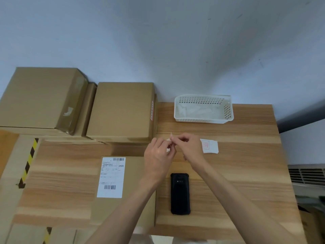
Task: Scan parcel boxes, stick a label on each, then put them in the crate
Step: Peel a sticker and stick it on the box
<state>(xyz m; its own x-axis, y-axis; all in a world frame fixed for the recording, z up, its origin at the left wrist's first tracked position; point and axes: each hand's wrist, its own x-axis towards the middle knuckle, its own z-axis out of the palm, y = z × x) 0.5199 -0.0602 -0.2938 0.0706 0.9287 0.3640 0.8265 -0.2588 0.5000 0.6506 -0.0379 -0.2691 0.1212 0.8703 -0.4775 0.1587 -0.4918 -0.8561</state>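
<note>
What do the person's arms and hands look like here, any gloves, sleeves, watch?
Both bare: left hand and right hand have no gloves, and no rings show on the fingers. Forearms are uncovered to the frame edge, with no sleeves, watch or wristband in view.

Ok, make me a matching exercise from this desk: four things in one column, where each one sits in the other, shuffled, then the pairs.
Things:
1. black scanner
2. white basket
3. parcel box with the shipping label
4. small sticker

Places:
A. pinched between both hands' fingertips
B. far edge of the table, by the wall
C. flat on the table, between the forearms
D. near side, left of the scanner

Pairs: 1-C, 2-B, 3-D, 4-A
</note>
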